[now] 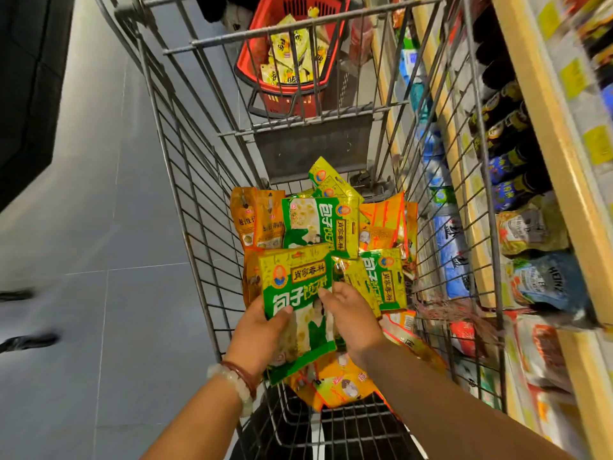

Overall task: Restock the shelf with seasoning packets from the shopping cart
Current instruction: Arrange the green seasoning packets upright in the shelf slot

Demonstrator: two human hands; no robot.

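A wire shopping cart (185, 207) holds a heap of green-and-yellow and orange seasoning packets (335, 224). My left hand (262, 330) grips the left edge of one green-and-yellow packet (293, 287), thumb on its front, lifting it above the heap. My right hand (351, 317) touches the same packet's right side with its fingertips, fingers loosely bent, over another green packet (384, 277). The shelf (544, 134) runs along the right of the cart, stocked with bottles and bags.
A red basket (288, 54) with yellow packets stands on the floor beyond the cart. Dark bottles (507, 127) and bagged goods (544, 287) fill the shelf rows. Someone's shoes (26, 340) show at the left edge on the grey floor tiles.
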